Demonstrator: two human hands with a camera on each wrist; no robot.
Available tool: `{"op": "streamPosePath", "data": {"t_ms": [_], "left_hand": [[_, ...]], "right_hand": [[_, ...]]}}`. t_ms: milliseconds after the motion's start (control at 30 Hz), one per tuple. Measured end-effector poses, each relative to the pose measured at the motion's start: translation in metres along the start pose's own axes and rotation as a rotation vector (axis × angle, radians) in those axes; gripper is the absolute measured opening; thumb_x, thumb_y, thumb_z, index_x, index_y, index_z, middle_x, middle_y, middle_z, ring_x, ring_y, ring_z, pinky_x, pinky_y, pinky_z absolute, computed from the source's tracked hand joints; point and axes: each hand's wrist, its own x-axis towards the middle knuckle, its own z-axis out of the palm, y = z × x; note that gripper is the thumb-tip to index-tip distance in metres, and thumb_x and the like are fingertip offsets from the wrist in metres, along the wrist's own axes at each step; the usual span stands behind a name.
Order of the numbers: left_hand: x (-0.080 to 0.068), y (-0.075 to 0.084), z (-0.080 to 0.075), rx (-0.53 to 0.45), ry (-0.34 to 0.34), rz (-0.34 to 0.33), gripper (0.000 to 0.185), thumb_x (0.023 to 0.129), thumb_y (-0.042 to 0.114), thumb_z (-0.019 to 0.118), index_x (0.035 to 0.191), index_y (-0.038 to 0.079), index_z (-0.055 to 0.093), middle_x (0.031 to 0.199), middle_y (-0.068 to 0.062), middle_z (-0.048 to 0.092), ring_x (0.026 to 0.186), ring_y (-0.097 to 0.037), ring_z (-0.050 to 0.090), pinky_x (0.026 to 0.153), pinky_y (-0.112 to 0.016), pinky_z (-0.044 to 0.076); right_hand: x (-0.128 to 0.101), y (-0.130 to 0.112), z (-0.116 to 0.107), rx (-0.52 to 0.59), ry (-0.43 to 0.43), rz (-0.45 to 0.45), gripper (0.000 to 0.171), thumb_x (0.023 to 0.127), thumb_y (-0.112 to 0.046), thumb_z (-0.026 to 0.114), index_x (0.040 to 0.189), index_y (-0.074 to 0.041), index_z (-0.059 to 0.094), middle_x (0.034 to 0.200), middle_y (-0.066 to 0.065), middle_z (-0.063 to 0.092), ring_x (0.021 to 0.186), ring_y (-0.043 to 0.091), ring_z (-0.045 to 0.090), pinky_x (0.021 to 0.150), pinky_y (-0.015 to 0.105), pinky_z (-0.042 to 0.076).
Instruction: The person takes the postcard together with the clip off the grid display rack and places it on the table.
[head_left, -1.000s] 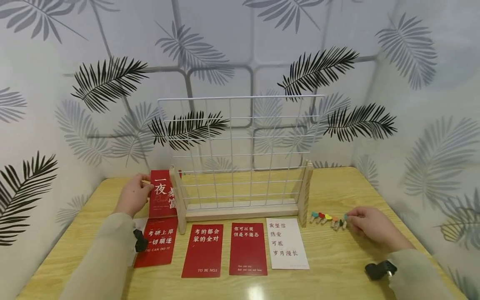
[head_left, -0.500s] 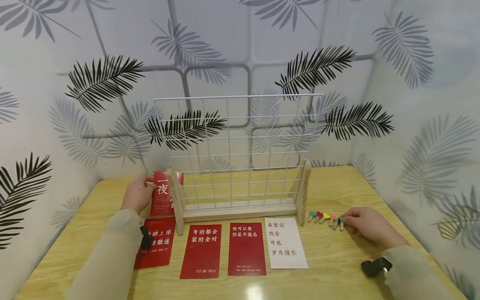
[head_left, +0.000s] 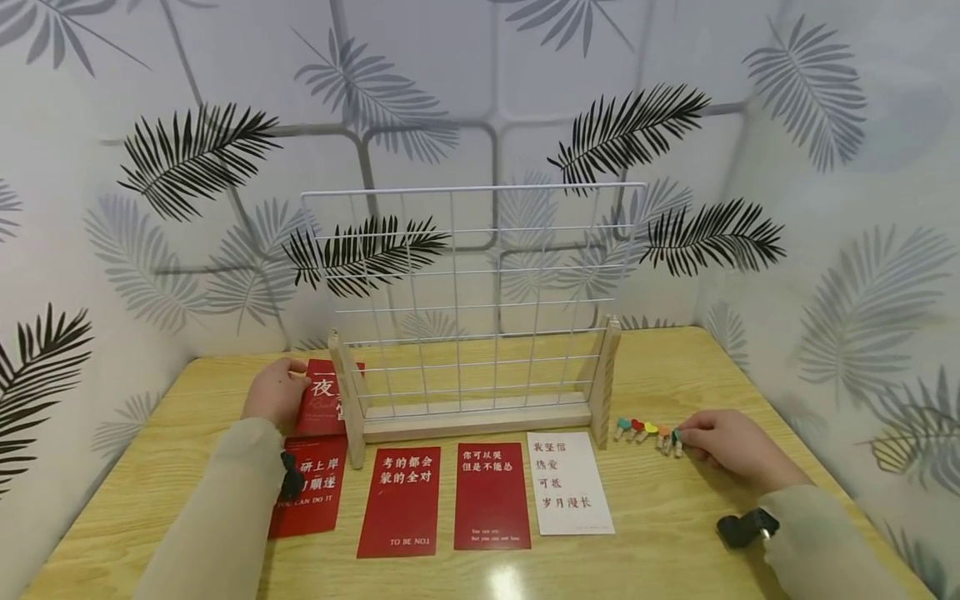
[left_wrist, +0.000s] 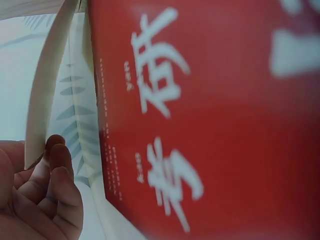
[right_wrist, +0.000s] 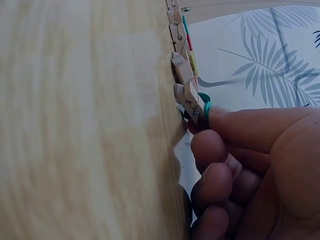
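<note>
My left hand [head_left: 276, 393] pinches a red card [head_left: 321, 408] by its left edge, beside the left wooden post of a white wire grid rack [head_left: 474, 308]. The left wrist view shows this held card [left_wrist: 42, 95] nearly edge-on between thumb and fingers. Below it on the table lies another red card [head_left: 311, 487], partly covered by my left sleeve. At the right, my right hand [head_left: 738, 446] pinches a small wooden clothespin [right_wrist: 195, 102] with a teal-green top. It is at the near end of a row of clothespins [head_left: 637, 429] with coloured tops.
Two red cards [head_left: 399, 500] [head_left: 492, 497] and a white card [head_left: 572, 483] lie in front of the rack's wooden base [head_left: 480, 422]. The table [head_left: 660, 542] ends at a leaf-patterned backdrop [head_left: 750, 167].
My left hand has lowered its red card slightly behind the rack's left post. My right hand has moved left, bringing its clothespin up to the end of the row.
</note>
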Motion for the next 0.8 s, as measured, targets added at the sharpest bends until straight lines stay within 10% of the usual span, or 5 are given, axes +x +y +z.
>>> {"op": "streamPosePath", "data": {"t_ms": [467, 800], "left_hand": [[-0.018, 0.010, -0.013, 0.139, -0.003, 0.078, 0.046, 0.106, 0.025, 0.050, 0.143, -0.003, 0.045, 0.129, -0.027, 0.059, 0.112, -0.039, 0.059, 0.088, -0.050, 0.051], [-0.041, 0.024, -0.027, 0.212, 0.052, 0.223, 0.052, 0.106, 0.034, 0.049, 0.144, -0.002, 0.043, 0.143, -0.028, 0.050, 0.125, -0.046, 0.051, 0.100, -0.061, 0.043]], "right_hand": [[-0.001, -0.009, -0.001, -0.032, 0.012, 0.026, 0.033, 0.104, -0.025, 0.055, 0.120, 0.000, 0.068, 0.087, 0.003, 0.067, 0.076, 0.019, 0.060, 0.066, 0.036, 0.048], [-0.006, -0.019, -0.003, -0.201, 0.221, -0.084, 0.040, 0.105, -0.035, 0.055, 0.128, -0.005, 0.066, 0.106, 0.011, 0.071, 0.081, 0.021, 0.060, 0.065, 0.038, 0.045]]}}
